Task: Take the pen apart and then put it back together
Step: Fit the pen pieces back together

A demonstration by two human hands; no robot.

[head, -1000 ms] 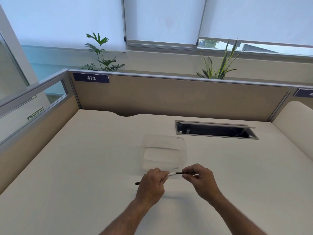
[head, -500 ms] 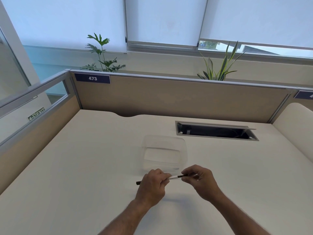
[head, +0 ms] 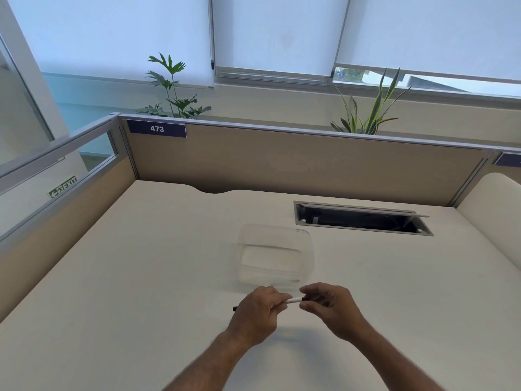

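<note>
A thin pen [head: 294, 300] with a white barrel and dark ends is held level just above the cream desk [head: 141, 277]. My left hand [head: 258, 314] is closed around its left part, and a dark tip pokes out to the left of the fist. My right hand [head: 329, 306] pinches the dark right end between thumb and fingers. Only a short white stretch of barrel shows between the two hands.
A clear, empty plastic container [head: 275, 255] stands just beyond my hands. Further back on the right is an open cable hatch [head: 361, 220] in the desk. Beige partition walls [head: 282, 165] close the desk at the back and left.
Both hands have stayed on the pen. The gap between them looks slightly shorter, with less white barrel showing than a second ago.
</note>
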